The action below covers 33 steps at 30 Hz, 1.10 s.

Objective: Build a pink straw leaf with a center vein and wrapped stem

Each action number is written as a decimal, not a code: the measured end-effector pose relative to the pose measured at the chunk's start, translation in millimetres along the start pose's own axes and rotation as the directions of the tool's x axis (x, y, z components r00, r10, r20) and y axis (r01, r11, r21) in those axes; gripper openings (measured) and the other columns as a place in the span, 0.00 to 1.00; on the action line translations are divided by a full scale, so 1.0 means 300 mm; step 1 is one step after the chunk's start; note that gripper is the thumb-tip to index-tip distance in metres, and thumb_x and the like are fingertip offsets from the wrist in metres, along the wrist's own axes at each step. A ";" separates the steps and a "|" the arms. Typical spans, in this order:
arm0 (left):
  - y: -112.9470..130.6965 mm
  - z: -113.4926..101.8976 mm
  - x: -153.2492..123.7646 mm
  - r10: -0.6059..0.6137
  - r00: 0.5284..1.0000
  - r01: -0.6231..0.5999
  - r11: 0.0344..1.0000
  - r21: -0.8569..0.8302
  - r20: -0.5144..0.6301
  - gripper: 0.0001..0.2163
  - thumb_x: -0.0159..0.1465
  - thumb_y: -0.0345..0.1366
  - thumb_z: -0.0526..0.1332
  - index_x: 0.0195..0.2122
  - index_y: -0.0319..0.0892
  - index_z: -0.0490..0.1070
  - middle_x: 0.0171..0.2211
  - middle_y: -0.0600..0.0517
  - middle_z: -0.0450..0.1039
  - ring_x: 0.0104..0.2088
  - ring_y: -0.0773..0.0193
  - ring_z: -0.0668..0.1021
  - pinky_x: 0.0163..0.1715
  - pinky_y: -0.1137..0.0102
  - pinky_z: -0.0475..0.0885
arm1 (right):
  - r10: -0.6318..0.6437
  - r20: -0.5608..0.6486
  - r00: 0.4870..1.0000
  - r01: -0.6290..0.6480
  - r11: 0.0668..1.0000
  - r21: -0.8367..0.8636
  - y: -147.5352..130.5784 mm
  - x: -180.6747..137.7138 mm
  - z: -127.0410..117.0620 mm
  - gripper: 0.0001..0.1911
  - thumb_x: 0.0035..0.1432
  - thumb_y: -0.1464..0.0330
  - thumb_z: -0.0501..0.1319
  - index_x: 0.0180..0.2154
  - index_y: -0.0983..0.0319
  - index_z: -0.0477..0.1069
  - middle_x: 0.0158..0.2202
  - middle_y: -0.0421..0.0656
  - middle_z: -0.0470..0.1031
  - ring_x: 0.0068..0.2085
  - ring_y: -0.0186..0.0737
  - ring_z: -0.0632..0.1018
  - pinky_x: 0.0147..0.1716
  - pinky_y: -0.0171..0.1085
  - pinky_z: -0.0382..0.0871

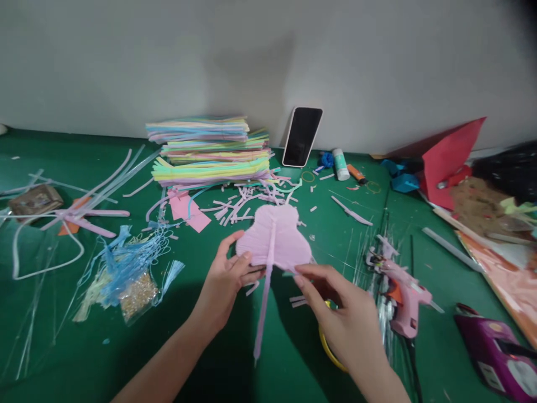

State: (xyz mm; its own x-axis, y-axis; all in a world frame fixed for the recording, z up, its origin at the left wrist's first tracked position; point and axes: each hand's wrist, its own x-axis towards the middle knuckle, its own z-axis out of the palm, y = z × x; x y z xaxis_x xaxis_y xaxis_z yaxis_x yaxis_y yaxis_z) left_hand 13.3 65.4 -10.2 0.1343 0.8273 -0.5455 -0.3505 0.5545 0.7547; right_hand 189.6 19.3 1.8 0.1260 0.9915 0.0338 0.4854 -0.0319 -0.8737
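Observation:
A lilac, fuzzy fan [289,238] with a scalloped outline stands above the table, its wrapped stick handle [262,319] pointing down towards me. My left hand [224,277] grips its left edge, thumb in front and the other fingers partly hidden behind. At the lower right edge, the thumb and forefinger of my right hand [339,305] are pinched together on the rim. Below that wrist, a yellow ring-shaped thing [329,350] is partly covered by my right hand. Short lilac pipe-cleaner pieces [237,207] lie scattered behind the fan.
Bundles of pastel pipe cleaners [210,159] are stacked by the wall, beside a leaning phone [302,137]. Blue tassels [134,268] and a bag of gold beads [138,294] lie left. To the right are a pink glue gun [405,294], clear sticks and a purple device [495,352].

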 end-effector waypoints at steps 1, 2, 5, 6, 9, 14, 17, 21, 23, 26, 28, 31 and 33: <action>0.002 0.009 -0.005 0.027 1.000 -0.027 0.999 -0.027 -0.013 0.29 0.63 0.36 0.63 0.63 0.49 0.51 0.36 0.53 0.75 0.37 0.63 0.81 0.44 0.64 0.77 | -0.112 -0.028 0.993 0.109 0.990 -0.091 -0.009 -0.007 -0.011 0.05 0.61 0.69 0.60 0.38 0.59 0.75 0.33 0.41 0.78 0.30 0.34 0.78 0.31 0.33 0.73; 0.007 0.018 -0.012 0.053 0.998 -0.054 0.998 -0.033 -0.015 0.30 0.63 0.36 0.63 0.63 0.50 0.50 0.36 0.54 0.75 0.37 0.62 0.82 0.45 0.63 0.77 | -0.214 -0.042 0.976 0.204 0.965 -0.167 -0.017 -0.013 -0.018 0.05 0.61 0.72 0.59 0.37 0.59 0.75 0.34 0.42 0.78 0.33 0.35 0.79 0.34 0.33 0.73; 0.029 0.041 -0.039 0.142 0.990 -0.142 0.989 0.043 -0.005 0.31 0.63 0.36 0.61 0.64 0.55 0.48 0.37 0.55 0.74 0.37 0.64 0.81 0.44 0.63 0.78 | -0.400 -0.063 0.914 0.359 0.873 -0.330 -0.032 -0.014 -0.023 0.06 0.61 0.76 0.58 0.38 0.61 0.72 0.36 0.45 0.76 0.36 0.36 0.78 0.36 0.32 0.73; 0.037 0.046 -0.048 0.175 0.985 -0.173 0.982 0.079 -0.007 0.31 0.64 0.37 0.61 0.65 0.56 0.49 0.37 0.55 0.74 0.36 0.65 0.80 0.42 0.64 0.79 | -0.428 -0.072 0.901 0.375 0.851 -0.368 -0.033 -0.012 -0.022 0.07 0.61 0.76 0.59 0.39 0.61 0.72 0.36 0.45 0.75 0.36 0.36 0.78 0.35 0.32 0.73; 0.051 0.046 -0.065 0.231 0.973 -0.224 0.954 0.200 -0.011 0.26 0.65 0.40 0.59 0.63 0.52 0.55 0.39 0.54 0.72 0.31 0.68 0.78 0.38 0.67 0.80 | -0.469 -0.083 0.880 0.398 0.820 -0.410 -0.027 -0.004 -0.019 0.10 0.60 0.78 0.58 0.41 0.60 0.71 0.37 0.45 0.75 0.36 0.37 0.78 0.36 0.34 0.74; 0.042 0.033 -0.067 0.239 0.971 -0.225 0.920 0.321 -0.005 0.17 0.67 0.45 0.56 0.54 0.46 0.67 0.46 0.52 0.70 0.27 0.73 0.74 0.41 0.69 0.78 | -0.486 -0.077 0.871 0.427 0.825 -0.371 -0.027 0.004 -0.016 0.12 0.60 0.79 0.58 0.43 0.59 0.71 0.37 0.45 0.75 0.37 0.37 0.78 0.35 0.34 0.74; 0.037 0.033 -0.061 0.246 0.969 -0.228 0.912 0.340 -0.012 0.18 0.66 0.46 0.55 0.55 0.46 0.66 0.47 0.51 0.70 0.27 0.73 0.75 0.39 0.69 0.78 | -0.484 -0.079 0.872 0.422 0.823 -0.380 -0.032 0.008 -0.009 0.12 0.60 0.79 0.58 0.43 0.58 0.70 0.37 0.45 0.75 0.36 0.37 0.78 0.35 0.34 0.74; 0.040 0.037 -0.057 0.252 0.968 -0.231 0.889 0.395 -0.001 0.19 0.67 0.47 0.54 0.56 0.45 0.64 0.46 0.51 0.72 0.29 0.69 0.79 0.36 0.70 0.78 | -0.484 -0.073 0.872 0.418 0.814 -0.405 -0.029 0.004 -0.002 0.11 0.59 0.79 0.59 0.41 0.59 0.70 0.36 0.45 0.74 0.36 0.37 0.78 0.35 0.34 0.73; 0.041 0.037 -0.058 0.292 0.956 -0.263 0.842 0.471 0.013 0.18 0.68 0.46 0.53 0.55 0.45 0.65 0.47 0.50 0.73 0.30 0.66 0.80 0.34 0.71 0.77 | -0.481 -0.064 0.874 0.415 0.809 -0.417 -0.029 0.001 0.000 0.10 0.59 0.78 0.60 0.41 0.61 0.71 0.37 0.45 0.74 0.37 0.36 0.77 0.37 0.34 0.73; 0.040 0.035 -0.059 0.390 0.918 -0.344 0.702 0.623 0.067 0.16 0.69 0.43 0.51 0.54 0.44 0.67 0.52 0.48 0.73 0.35 0.62 0.82 0.34 0.70 0.76 | -0.500 -0.047 0.864 0.427 0.781 -0.455 -0.035 0.004 0.000 0.10 0.59 0.78 0.61 0.42 0.62 0.71 0.37 0.46 0.74 0.37 0.36 0.77 0.37 0.35 0.72; 0.039 0.033 -0.060 0.472 0.873 -0.404 0.558 0.724 0.124 0.16 0.70 0.41 0.49 0.54 0.44 0.68 0.52 0.47 0.73 0.42 0.58 0.81 0.40 0.68 0.75 | -0.533 -0.007 0.846 0.456 0.731 -0.507 -0.043 0.015 -0.004 0.09 0.59 0.77 0.60 0.42 0.61 0.71 0.36 0.46 0.75 0.36 0.37 0.77 0.35 0.35 0.71; 0.043 0.033 -0.062 0.522 0.816 -0.462 0.331 0.823 0.249 0.17 0.69 0.39 0.50 0.56 0.43 0.67 0.52 0.46 0.74 0.50 0.55 0.77 0.48 0.66 0.72 | -0.578 0.103 0.810 0.516 0.617 -0.595 -0.054 0.045 -0.017 0.09 0.60 0.77 0.58 0.40 0.62 0.72 0.36 0.46 0.77 0.36 0.39 0.76 0.31 0.35 0.69; 0.046 0.034 -0.062 0.487 0.810 -0.481 0.238 0.844 0.325 0.20 0.68 0.40 0.52 0.60 0.42 0.64 0.51 0.44 0.74 0.49 0.55 0.77 0.48 0.65 0.72 | -0.591 0.177 0.787 0.549 0.539 -0.639 -0.062 0.066 -0.029 0.09 0.59 0.78 0.57 0.39 0.63 0.73 0.36 0.47 0.77 0.36 0.40 0.76 0.31 0.36 0.69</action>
State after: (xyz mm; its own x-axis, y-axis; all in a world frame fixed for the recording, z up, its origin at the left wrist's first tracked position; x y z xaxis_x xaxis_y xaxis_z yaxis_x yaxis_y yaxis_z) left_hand 15.5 58.6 14.2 0.2392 0.9700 0.0442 0.6341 -0.1905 0.7494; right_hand 190.7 38.5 22.8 -0.3409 0.8213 0.4574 0.8838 0.4459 -0.1420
